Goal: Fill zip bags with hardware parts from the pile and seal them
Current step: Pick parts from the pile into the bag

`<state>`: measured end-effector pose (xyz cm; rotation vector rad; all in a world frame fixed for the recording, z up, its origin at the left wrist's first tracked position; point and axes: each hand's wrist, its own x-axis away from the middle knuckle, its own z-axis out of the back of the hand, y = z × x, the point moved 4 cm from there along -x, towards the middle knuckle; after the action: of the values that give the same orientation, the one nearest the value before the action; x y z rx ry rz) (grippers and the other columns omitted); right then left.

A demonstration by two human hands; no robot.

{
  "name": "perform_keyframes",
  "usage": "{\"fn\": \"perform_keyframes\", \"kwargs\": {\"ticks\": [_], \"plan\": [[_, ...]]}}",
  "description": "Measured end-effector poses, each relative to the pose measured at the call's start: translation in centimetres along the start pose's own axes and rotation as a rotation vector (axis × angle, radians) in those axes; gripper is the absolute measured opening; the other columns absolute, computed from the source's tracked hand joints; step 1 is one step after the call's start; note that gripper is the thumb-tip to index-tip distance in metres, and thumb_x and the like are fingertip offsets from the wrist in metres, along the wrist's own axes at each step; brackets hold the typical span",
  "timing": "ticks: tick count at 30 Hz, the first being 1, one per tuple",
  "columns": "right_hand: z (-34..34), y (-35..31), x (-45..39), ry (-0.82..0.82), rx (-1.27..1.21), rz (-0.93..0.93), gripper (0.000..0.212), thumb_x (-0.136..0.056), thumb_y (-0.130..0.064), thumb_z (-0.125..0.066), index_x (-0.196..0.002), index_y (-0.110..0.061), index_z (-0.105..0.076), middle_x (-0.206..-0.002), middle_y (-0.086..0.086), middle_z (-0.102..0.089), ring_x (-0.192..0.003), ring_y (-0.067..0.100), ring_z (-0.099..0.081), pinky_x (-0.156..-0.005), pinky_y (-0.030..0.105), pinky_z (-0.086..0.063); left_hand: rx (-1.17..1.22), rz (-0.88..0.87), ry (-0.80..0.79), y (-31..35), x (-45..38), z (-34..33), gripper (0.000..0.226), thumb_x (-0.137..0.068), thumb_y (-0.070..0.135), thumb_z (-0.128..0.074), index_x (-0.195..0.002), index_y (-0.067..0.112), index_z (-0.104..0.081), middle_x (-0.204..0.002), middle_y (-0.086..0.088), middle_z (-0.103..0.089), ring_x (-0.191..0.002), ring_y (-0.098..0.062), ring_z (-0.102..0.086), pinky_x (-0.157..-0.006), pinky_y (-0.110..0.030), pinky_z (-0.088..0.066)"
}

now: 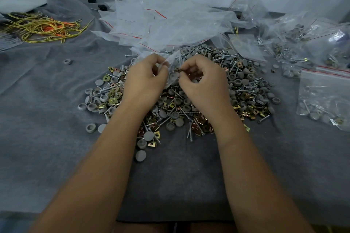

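**Two hands at one bag mouth, spill risk over the pile**

Big items first. Grey cloth (47,85) covers the table. Heap of empty zip bags (170,24) lies behind the work area, touching the far edge of the pile. Filled bags (325,98) sit well off to the right. Pile of hardware parts (189,108), meaning screws, grey caps and brass clips, lies right under both hands.

Risks, as judgement:
- Bag mouth looks only partly open; the film is thin and limp, so it may fold shut and parts could drop back onto the pile.
- Screw points may snag or pierce the film.
- Loose empties beside the bag could get pinched along with it.

Fingers:
- Left hand (146,79) has fingers curled, thumb and forefinger pinching the edge of a clear zip bag (173,62), held just above the pile.
- Right hand (202,79) has fingers curled tight, tips nearly closed on a small brownish part (179,70) at the bag's opening. Cannot tell if more parts sit in the palm.
- Fingertips of the two hands are near each other, with the bag between them.
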<state>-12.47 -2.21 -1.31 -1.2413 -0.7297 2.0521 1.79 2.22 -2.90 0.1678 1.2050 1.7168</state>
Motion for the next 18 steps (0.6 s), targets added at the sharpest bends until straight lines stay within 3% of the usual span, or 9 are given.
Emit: {"fn": "perform_keyframes", "kwargs": {"ticks": [2, 4, 9, 13, 18], "plan": [[0.2, -0.1, -0.1, 0.039, -0.045, -0.007, 0.012, -0.081, -0.007, -0.066, -0.081, -0.019, -0.065, -0.072, -0.011, -0.062, -0.068, 0.001, -0.058, -0.061, 0.012, -0.047, -0.023, -0.04, -0.039, 0.2, 0.0, -0.3, 0.008, -0.093, 0.024, -0.057, -0.094, 0.03, -0.061, -0.059, 0.004, -0.053, -0.059, -0.023, -0.057, -0.059, -0.043, -0.049], [0.2, -0.1, -0.1, 0.041, -0.078, -0.029, 0.013, -0.081, -0.006, -0.066, -0.082, -0.018, -0.065, -0.075, -0.008, -0.064, -0.071, 0.002, -0.059, -0.064, 0.014, -0.049, -0.023, -0.077, -0.062, 0.3, 0.1, -0.5, 0.01, -0.092, 0.025, -0.058, -0.097, 0.035, -0.059, -0.06, 0.006, -0.053, -0.055, -0.013, -0.051, -0.059, -0.04, -0.047], [0.0, 0.5, -0.2, 0.023, -0.103, -0.123, 0.017, -0.083, -0.008, -0.066, -0.08, -0.024, -0.064, -0.076, -0.007, -0.066, -0.072, 0.004, -0.062, -0.065, 0.018, -0.052, 0.108, -0.178, -0.128, 0.8, 0.4, -0.5, 0.031, -0.088, 0.027, -0.057, -0.112, 0.046, -0.054, -0.068, 0.009, -0.053, -0.053, -0.003, -0.048, -0.053, -0.03, -0.041], [0.1, 0.6, -0.3, 0.043, -0.159, -0.16, 0.024, -0.084, -0.008, -0.066, -0.076, -0.03, -0.062, -0.076, -0.009, -0.066, -0.073, 0.002, -0.063, -0.065, 0.016, -0.052, 0.099, -0.235, -0.159, 1.2, 0.6, -0.7, 0.026, -0.09, 0.028, -0.058, -0.105, 0.049, -0.058, -0.066, 0.007, -0.051, -0.052, -0.002, -0.047, -0.053, -0.024, -0.038], [0.1, 0.4, -0.4, 0.019, -0.207, -0.153, 0.024, -0.086, -0.006, -0.067, -0.08, -0.029, -0.063, -0.077, -0.009, -0.068, -0.076, 0.003, -0.066, -0.068, 0.015, -0.052, 0.162, -0.183, -0.085, 1.0, 0.4, -0.5, 0.018, -0.095, 0.023, -0.06, -0.098, 0.04, -0.064, -0.061, 0.01, -0.05, -0.052, -0.002, -0.046, -0.048, -0.017, -0.038]]}}
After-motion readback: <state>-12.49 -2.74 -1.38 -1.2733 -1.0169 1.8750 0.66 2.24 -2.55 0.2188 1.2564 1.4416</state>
